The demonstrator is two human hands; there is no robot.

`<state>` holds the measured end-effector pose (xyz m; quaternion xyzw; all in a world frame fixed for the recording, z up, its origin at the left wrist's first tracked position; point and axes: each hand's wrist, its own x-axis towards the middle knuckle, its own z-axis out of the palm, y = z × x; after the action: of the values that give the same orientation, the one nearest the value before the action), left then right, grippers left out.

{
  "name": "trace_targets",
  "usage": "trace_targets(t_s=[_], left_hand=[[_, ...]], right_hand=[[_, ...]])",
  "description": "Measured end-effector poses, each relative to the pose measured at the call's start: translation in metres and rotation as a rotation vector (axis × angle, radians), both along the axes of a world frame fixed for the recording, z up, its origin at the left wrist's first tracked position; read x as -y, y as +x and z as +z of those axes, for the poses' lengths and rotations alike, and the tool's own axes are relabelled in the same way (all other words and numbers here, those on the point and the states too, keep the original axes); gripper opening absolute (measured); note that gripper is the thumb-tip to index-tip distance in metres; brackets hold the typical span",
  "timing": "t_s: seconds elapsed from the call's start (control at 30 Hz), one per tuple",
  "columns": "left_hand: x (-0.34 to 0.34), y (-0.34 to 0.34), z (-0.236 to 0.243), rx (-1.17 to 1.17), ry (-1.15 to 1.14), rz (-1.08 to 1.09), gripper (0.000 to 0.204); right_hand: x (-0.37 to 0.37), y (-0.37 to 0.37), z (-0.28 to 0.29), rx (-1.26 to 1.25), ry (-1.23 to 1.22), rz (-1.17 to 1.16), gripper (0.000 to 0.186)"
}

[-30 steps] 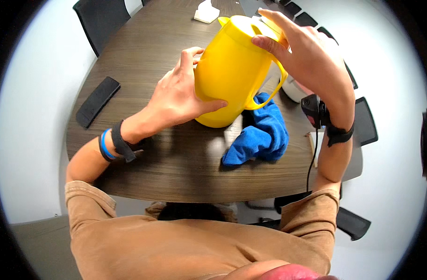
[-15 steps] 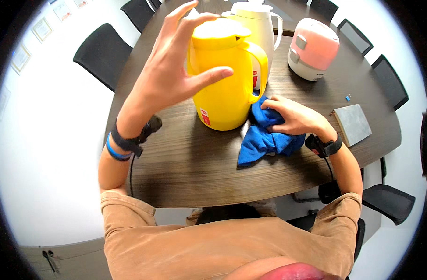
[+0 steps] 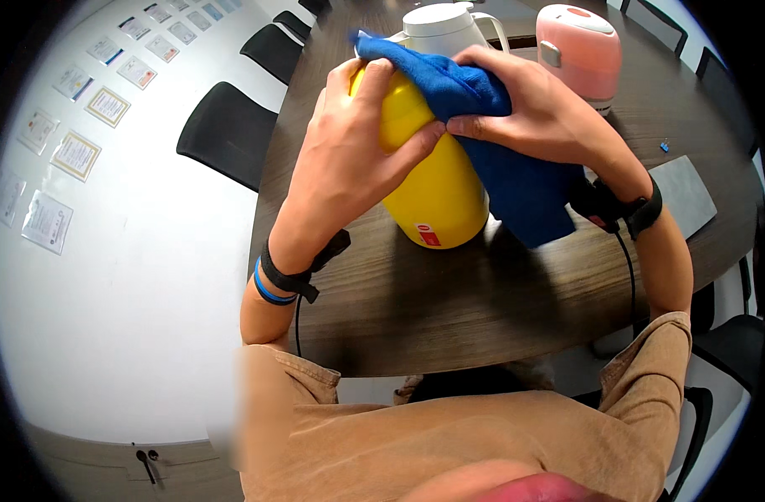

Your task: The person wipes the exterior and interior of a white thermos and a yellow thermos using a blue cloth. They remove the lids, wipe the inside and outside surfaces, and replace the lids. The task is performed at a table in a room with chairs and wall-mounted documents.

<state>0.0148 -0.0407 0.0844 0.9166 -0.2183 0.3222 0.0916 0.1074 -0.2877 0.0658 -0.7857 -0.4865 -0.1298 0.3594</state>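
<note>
A yellow thermos jug (image 3: 437,205) stands on the table in front of me, its lid and handle mostly covered. My left hand (image 3: 349,125) curls around the upper left of the jug, with its thumb across the front. A blue cloth (image 3: 516,180) is draped over the jug's top and hangs down its right side. Bunched cloth lies in the grip of my right hand (image 3: 537,109), pressed against the jug's top. Both thumb tips nearly meet at the front; the left fingertips touch the cloth's edge.
Behind the yellow jug stands a white jug (image 3: 441,21). A pink and white appliance (image 3: 579,54) is at the far right. A grey notebook (image 3: 684,192) and a small blue clip (image 3: 664,145) lie on the right. Black chairs (image 3: 228,130) surround the dark wooden table (image 3: 382,335).
My right hand has lifted the blue cloth from the table onto the top of the yellow jug. My left hand has closed around the jug's upper part. The view has shifted left.
</note>
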Motion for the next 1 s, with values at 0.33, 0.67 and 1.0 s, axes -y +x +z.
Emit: trace_targets(t_s=[0.33, 0.67, 1.0], left_hand=[[-0.021, 0.004, 0.005, -0.043, 0.104, -0.208, 0.101], [-0.019, 0.004, -0.001, 0.028, 0.070, -0.156, 0.101], [-0.013, 0.002, 0.011, -0.057, 0.071, -0.184, 0.098]], right_hand=[[0.006, 0.012, -0.007, -0.402, -0.085, 0.044, 0.063], [0.000, 0.029, -0.024, -0.494, -0.009, 0.070, 0.070], [0.023, 0.026, -0.126, -0.334, -0.161, -0.023, 0.062]])
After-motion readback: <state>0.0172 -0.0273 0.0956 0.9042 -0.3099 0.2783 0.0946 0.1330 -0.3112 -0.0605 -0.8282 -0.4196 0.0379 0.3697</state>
